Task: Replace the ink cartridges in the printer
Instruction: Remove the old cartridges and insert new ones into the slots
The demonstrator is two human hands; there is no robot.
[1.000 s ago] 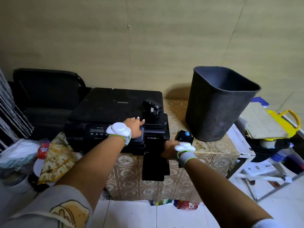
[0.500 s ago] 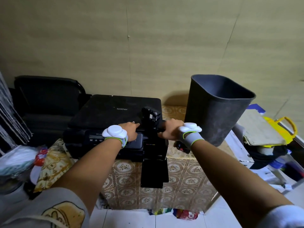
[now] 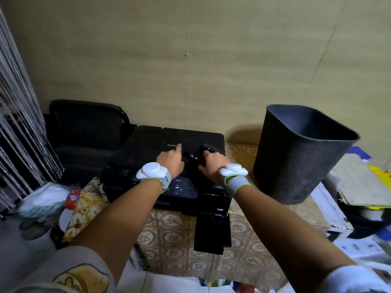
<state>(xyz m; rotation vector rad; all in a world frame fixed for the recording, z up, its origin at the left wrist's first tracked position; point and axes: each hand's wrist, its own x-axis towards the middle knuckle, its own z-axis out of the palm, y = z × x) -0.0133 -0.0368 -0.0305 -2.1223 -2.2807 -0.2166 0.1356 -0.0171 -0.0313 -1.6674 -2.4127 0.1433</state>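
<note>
**A:** What's in front of the person, going left to right?

**B:** At far left, a black chair (image 3: pixel 84 123) against the wall. Next, a black printer (image 3: pixel 169 144) on a table with a patterned cloth (image 3: pixel 169 233). The left hand (image 3: pixel 171 160) rests on the printer's lid, forefinger stretched out flat, holding nothing. Just to its right, the right hand (image 3: pixel 213 163) is closed around a small black ink cartridge (image 3: pixel 195 156), also on top of the lid.

**A:** How does the cartridge lie?

**B:** Its long axis seems to run from the right hand's fingers down-left, towards the left hand. One end pokes out between the two hands; the rest is hidden under the fingers.

**A:** And where would it go?

**B:** Below the right wrist, at the printer's front right corner, a cartridge bay (image 3: pixel 213 199) stands open, its door (image 3: pixel 211 231) hanging down over the table edge. The bay lies nearer the person than the cartridge, so I'd judge the right hand is best placed to bring it down there.

**A:** Anything further right?

**B:** A tall dark waste bin (image 3: pixel 300 157) on the table, well apart from the hands, then a cluttered pile (image 3: pixel 359 182) of papers.
</note>
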